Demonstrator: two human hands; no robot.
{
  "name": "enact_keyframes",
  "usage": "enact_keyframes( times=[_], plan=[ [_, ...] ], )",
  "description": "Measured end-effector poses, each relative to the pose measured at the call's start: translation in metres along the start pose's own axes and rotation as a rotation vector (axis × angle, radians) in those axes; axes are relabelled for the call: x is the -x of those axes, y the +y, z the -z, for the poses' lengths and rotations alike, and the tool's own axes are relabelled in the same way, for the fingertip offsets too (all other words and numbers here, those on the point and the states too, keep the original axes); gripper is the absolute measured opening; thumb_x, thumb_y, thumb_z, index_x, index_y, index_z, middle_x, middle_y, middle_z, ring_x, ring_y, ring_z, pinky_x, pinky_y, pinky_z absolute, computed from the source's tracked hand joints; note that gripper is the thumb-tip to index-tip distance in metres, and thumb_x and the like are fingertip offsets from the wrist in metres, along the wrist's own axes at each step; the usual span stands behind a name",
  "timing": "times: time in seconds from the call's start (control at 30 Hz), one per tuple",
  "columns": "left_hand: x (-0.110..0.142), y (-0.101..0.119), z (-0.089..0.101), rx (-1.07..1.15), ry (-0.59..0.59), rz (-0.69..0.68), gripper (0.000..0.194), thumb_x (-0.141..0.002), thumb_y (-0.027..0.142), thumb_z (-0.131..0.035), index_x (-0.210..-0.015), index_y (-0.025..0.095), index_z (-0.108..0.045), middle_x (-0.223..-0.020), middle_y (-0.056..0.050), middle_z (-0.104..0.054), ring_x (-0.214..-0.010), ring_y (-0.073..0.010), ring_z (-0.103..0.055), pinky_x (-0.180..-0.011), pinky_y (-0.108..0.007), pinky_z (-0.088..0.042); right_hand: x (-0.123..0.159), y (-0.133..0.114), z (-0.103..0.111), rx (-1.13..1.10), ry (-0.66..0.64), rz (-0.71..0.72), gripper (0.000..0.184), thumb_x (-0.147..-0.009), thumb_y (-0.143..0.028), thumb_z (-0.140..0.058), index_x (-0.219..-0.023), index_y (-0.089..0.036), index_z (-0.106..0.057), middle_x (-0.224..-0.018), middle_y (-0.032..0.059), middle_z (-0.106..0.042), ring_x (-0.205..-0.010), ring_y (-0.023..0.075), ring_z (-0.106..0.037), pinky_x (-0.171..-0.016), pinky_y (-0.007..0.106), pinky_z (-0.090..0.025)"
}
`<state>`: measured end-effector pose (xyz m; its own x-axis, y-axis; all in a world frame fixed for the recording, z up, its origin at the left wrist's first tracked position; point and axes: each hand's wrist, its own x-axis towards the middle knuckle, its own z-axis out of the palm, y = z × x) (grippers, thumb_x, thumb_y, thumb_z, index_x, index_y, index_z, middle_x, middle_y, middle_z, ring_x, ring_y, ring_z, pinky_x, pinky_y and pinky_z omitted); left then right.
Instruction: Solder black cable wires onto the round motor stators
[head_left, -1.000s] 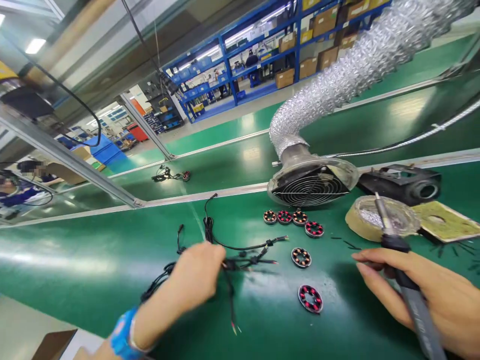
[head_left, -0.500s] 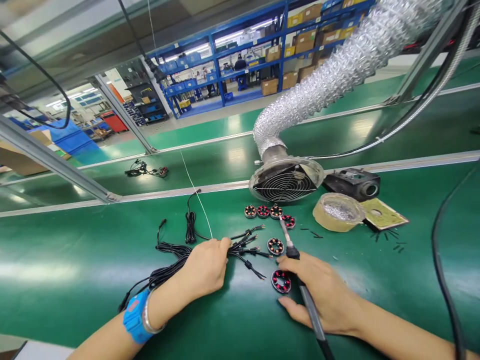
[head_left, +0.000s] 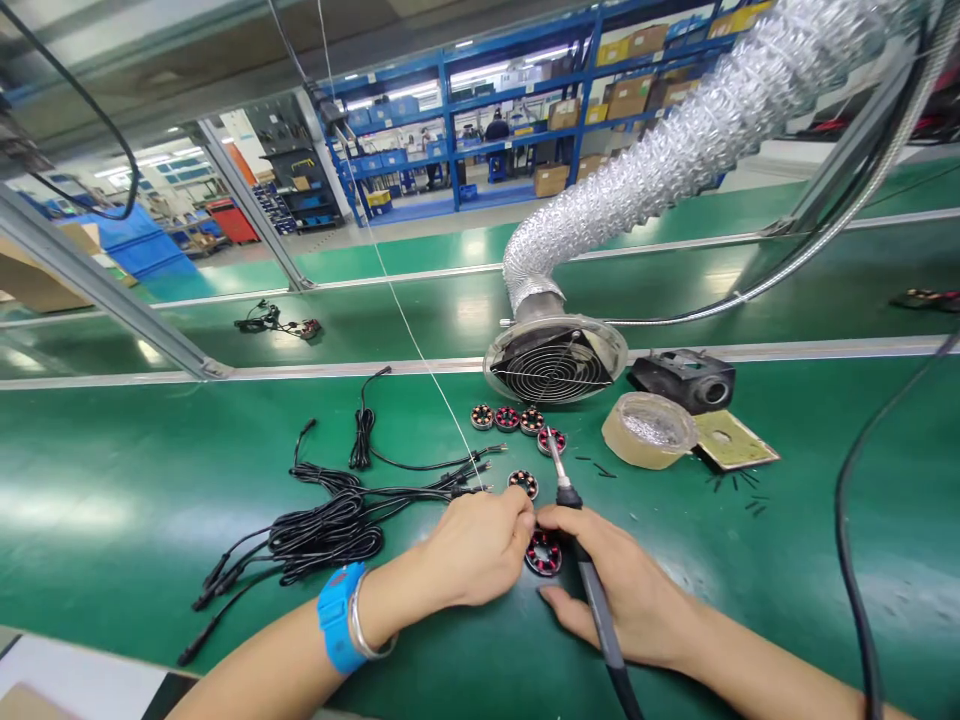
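Observation:
My right hand (head_left: 626,590) grips a soldering iron (head_left: 596,600), its tip pointing up and away. Its thumb and forefinger sit around a ring-shaped coil stator (head_left: 543,553) with red-and-black windings, lying on the green bench. My left hand (head_left: 487,550) is closed just left of that stator, fingertips near my right forefinger. A thin pale wire, apparently solder wire (head_left: 424,358), runs down from above into my left hand. Whether a cable is also pinched there is hidden. Black cables (head_left: 322,525) with stripped ends (head_left: 480,468) lie behind and left of it. Another stator (head_left: 523,485) lies just beyond my fingers.
Several more stators (head_left: 507,418) line up before a round fume-extractor fan (head_left: 555,365) on a silver duct (head_left: 637,190). Right of it are a black iron holder (head_left: 686,380), a tape roll (head_left: 649,430), a yellow sponge (head_left: 735,440) and black tubing bits (head_left: 731,482).
My left hand has moved right, from the cable ends to beside the nearest stator, with the thin wire following. My right hand keeps the soldering iron in about the same place.

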<state>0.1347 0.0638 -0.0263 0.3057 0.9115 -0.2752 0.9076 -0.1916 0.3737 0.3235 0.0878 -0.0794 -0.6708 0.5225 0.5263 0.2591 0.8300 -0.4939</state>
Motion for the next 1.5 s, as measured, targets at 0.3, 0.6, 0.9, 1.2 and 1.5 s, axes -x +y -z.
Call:
enact_keyframes(
  times=[0.3,0.6,0.9,1.2,1.5],
  plan=[
    [0.002,-0.001,-0.011,0.033,0.012,0.042,0.019,-0.096,0.027,-0.036,-0.092,0.021,-0.053,-0.082,-0.006,-0.07,-0.071,-0.022,-0.065,-0.062,-0.03,-0.04,0.004,-0.003,-0.005,-0.011,0.026,-0.043,0.046,-0.076,-0.009,-0.053,-0.12,-0.021,-0.045,-0.09,0.0052,-0.065,-0.074,0.0192,-0.062,-0.065,0.03,-0.056],
    [0.01,-0.003,-0.005,0.312,0.033,0.127,0.014,-0.088,0.036,-0.049,-0.082,0.023,-0.052,-0.053,0.006,-0.044,-0.053,-0.0153,-0.046,-0.052,-0.026,-0.028,0.004,-0.002,0.003,-0.087,-0.007,-0.061,0.055,-0.072,-0.011,-0.057,-0.124,-0.02,-0.041,-0.1,0.0069,-0.065,-0.081,0.0187,-0.064,-0.068,0.029,-0.056],
    [0.0,-0.002,-0.011,0.367,0.031,0.133,0.017,-0.086,0.021,-0.044,-0.068,0.022,-0.042,-0.055,0.006,-0.04,-0.051,-0.0128,-0.038,-0.051,-0.025,-0.026,0.003,-0.004,0.002,-0.104,0.003,-0.067,0.056,-0.072,-0.007,-0.054,-0.124,-0.022,-0.041,-0.101,0.0065,-0.066,-0.083,0.0184,-0.067,-0.071,0.028,-0.057],
    [0.003,-0.001,0.003,0.404,-0.024,0.124,0.015,-0.088,0.031,-0.046,-0.077,0.021,-0.05,-0.053,0.008,-0.037,-0.051,-0.012,-0.035,-0.052,-0.025,-0.024,0.001,-0.003,0.003,-0.134,-0.003,-0.049,0.054,-0.071,-0.006,-0.051,-0.123,-0.021,-0.041,-0.104,0.007,-0.066,-0.087,0.0185,-0.067,-0.075,0.028,-0.057],
    [0.004,-0.016,0.003,0.642,-0.174,0.188,0.017,-0.084,0.028,-0.043,-0.071,0.019,-0.048,-0.062,0.005,-0.041,-0.058,-0.0118,-0.035,-0.055,-0.024,-0.028,0.005,-0.002,0.0,-0.123,0.011,-0.079,0.053,-0.072,-0.006,-0.053,-0.122,-0.02,-0.044,-0.095,0.0056,-0.065,-0.081,0.0184,-0.065,-0.07,0.027,-0.056]
  ],
)
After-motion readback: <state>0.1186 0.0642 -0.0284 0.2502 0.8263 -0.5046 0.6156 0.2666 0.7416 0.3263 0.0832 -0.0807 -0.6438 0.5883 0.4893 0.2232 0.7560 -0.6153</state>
